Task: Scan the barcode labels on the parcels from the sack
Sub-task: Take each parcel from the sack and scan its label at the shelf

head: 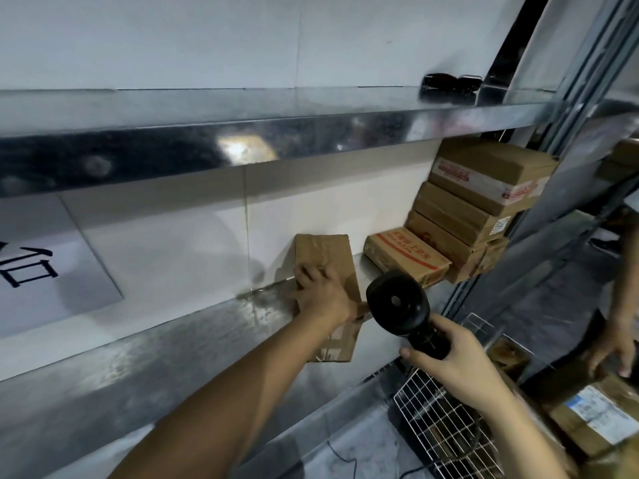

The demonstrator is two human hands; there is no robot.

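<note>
Parcel (325,261): upright on the shelf (193,326), under my left hand (321,295).
Left fingers: curled over its top.
Scanner (401,305): gripped in my right hand (453,357), just right of the parcel, no label visible to me.

The single head camera looked forward and slightly down from close range at a steel shelf (193,340) against a white wall (173,39). Its wide lens bent the shelf edges, and both forearms entered from the bottom edge.
</note>
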